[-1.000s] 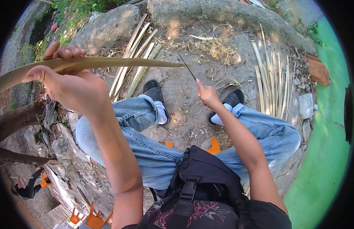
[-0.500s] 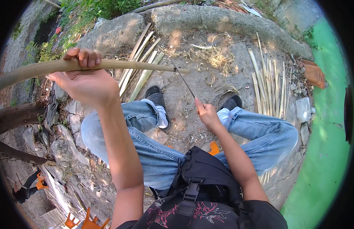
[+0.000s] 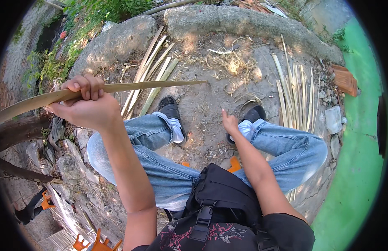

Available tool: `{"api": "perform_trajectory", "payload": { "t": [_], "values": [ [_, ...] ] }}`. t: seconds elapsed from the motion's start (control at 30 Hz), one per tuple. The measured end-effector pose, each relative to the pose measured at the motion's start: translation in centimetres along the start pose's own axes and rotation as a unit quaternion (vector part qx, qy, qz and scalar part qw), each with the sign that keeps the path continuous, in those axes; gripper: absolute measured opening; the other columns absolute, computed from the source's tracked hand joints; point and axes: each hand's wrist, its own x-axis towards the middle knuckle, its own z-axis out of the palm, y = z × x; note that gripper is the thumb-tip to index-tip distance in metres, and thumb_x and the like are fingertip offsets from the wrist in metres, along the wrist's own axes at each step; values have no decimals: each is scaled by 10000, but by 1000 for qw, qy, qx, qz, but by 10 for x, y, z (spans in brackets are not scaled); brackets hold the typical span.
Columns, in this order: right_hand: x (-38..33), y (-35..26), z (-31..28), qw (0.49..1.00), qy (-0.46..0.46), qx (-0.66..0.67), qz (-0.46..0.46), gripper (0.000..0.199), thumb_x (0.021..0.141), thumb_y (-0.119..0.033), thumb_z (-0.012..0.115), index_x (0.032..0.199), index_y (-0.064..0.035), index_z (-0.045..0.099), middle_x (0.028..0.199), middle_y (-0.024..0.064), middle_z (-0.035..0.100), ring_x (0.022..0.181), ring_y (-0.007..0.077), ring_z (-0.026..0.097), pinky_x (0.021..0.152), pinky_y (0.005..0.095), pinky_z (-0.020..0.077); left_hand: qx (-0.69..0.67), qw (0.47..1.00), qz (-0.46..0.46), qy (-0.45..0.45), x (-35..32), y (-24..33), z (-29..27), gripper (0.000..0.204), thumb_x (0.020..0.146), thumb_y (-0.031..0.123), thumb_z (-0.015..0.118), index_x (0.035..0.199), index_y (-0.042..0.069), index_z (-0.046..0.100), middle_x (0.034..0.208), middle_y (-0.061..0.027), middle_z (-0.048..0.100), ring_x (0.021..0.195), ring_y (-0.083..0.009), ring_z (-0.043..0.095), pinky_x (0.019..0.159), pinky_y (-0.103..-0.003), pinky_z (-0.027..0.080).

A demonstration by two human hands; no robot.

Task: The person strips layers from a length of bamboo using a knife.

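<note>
- The long, pale tan bamboo strip [image 3: 118, 88] in my left hand [image 3: 83, 109] looks like smooth, matt split wood, tapering to a thin point.
- The pale split bamboo slats [image 3: 292, 94] lying on the ground look dry and fibrous, with a dull finish.
- The curly heap of straw-coloured bamboo shavings [image 3: 231, 67] looks thin and wiry.
- My faded blue denim jeans [image 3: 286, 146] are soft, creased cloth.
- My black fabric chest bag [image 3: 223, 196] is matt woven cloth.
- The big grey boulders [image 3: 244, 21] look rough and grainy.
- The bright green painted floor [image 3: 361, 167] looks smooth.
</note>
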Motion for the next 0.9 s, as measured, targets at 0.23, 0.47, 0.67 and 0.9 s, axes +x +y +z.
{"api": "perform_trajectory", "payload": {
  "t": [0.23,0.47,0.67,0.9],
  "values": [
    [-18,-69,-24,976,-66,207,29,755,879,-625,407,603,58,575,501,170,536,541,317,583,563,428,439,60,997,30,39,1,-2,2,658,893,700,188,635,112,331,514,5,254,432,-95,188,408,-238,144],
    [-23,-54,-6,983,-73,151,-69,758,887,-601,429,520,58,502,473,161,469,490,256,517,530,409,402,93,989,74,87,4,-9,5,691,859,740,115,620,119,301,495,7,191,435,-112,137,395,-251,118],
    [-38,-74,-10,980,-59,148,-118,675,914,-535,443,543,24,520,459,109,449,470,182,425,493,377,362,82,991,82,64,-1,-14,15,676,873,723,123,621,121,300,495,11,185,433,-112,131,398,-250,111],
    [-153,-218,-73,911,-176,283,-242,659,934,-484,450,564,61,471,465,161,417,487,186,367,491,389,351,67,993,84,56,-1,-10,5,654,895,690,126,630,120,303,499,13,194,434,-109,135,402,-248,115]
  ]
}}
